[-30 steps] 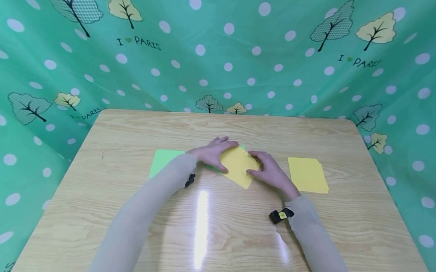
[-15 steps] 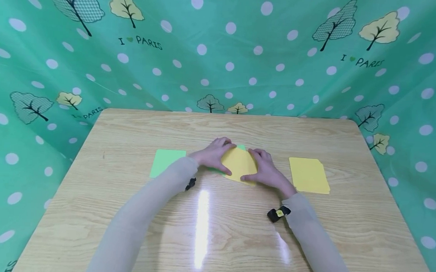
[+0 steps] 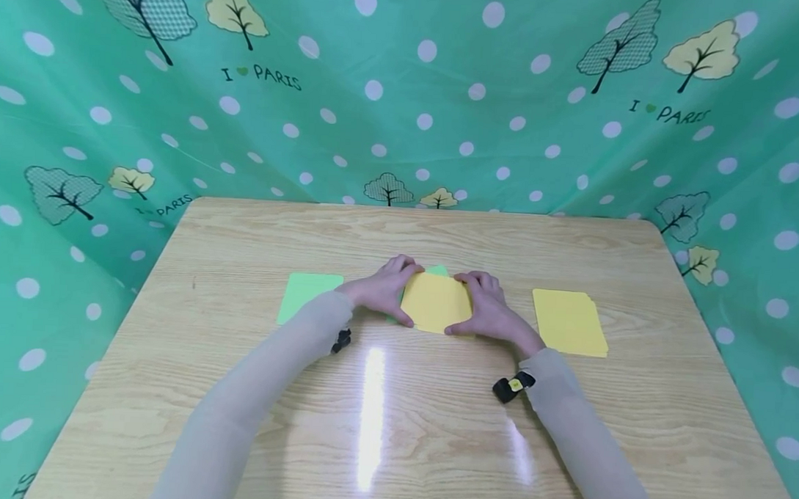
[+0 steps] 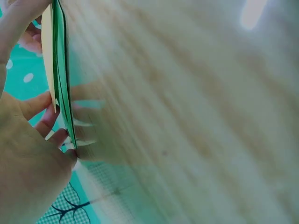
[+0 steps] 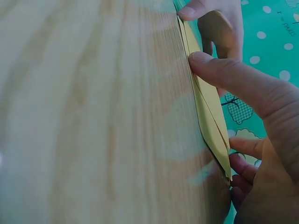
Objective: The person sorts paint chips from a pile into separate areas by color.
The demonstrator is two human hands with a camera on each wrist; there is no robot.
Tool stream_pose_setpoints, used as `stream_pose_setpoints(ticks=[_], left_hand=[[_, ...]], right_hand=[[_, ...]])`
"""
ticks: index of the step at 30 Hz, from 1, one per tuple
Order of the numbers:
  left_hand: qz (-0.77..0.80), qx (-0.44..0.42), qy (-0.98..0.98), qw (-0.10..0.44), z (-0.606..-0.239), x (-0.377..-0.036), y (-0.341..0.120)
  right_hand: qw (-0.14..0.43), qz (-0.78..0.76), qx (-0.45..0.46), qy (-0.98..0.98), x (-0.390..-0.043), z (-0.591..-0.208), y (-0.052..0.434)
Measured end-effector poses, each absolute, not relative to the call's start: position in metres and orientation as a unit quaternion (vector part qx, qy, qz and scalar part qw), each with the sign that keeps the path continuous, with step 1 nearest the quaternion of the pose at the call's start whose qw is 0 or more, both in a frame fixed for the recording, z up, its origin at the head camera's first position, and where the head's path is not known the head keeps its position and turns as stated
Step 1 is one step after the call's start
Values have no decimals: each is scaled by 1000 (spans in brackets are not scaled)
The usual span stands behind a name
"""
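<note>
table: wooden table [image 3: 432, 441], pale grain
green sheet: green paper sheet [image 3: 302, 294], flat on the table's left part
yellow stack: yellow paper stack [image 3: 569, 321], on the table's right part
backdrop: green dotted tree-print cloth [image 3: 405, 95], behind the table

Yellow card [image 3: 436, 302] over green cards [image 3: 440, 270]; teal polka-dot, tree-patterned backdrop [image 3: 405, 95]; light woodgrain table [image 3: 433, 427].

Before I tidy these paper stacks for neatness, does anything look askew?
Slightly: in the middle pile, a green sheet's corner peeks past the yellow top sheet held between left hand and right hand.
</note>
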State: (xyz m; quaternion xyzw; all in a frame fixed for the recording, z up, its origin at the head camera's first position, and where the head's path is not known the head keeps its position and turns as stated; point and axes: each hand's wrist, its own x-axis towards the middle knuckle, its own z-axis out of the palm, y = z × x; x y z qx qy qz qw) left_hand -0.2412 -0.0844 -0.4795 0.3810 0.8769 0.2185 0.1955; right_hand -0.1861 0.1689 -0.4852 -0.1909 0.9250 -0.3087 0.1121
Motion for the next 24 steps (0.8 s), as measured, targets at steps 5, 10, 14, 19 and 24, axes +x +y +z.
stream_pose_setpoints(ticks=[5, 10, 14, 19, 24], left_hand=[[247, 375, 873, 192, -481, -241, -88], [296, 372, 860, 187, -478, -239, -91], [321, 369, 853, 184, -477, -237, -93], [340, 360, 850, 178, -475, -235, -94], [358, 355, 847, 169, -472, -233, -92]], right_hand=[[110, -315, -199, 922, -186, -484, 168], [108, -333, -204, 914, -185, -482, 168], [103, -351, -206, 908, -187, -483, 169], [105, -369, -207, 900, -188, -481, 171], [115, -385, -199, 894, -186, -476, 175]])
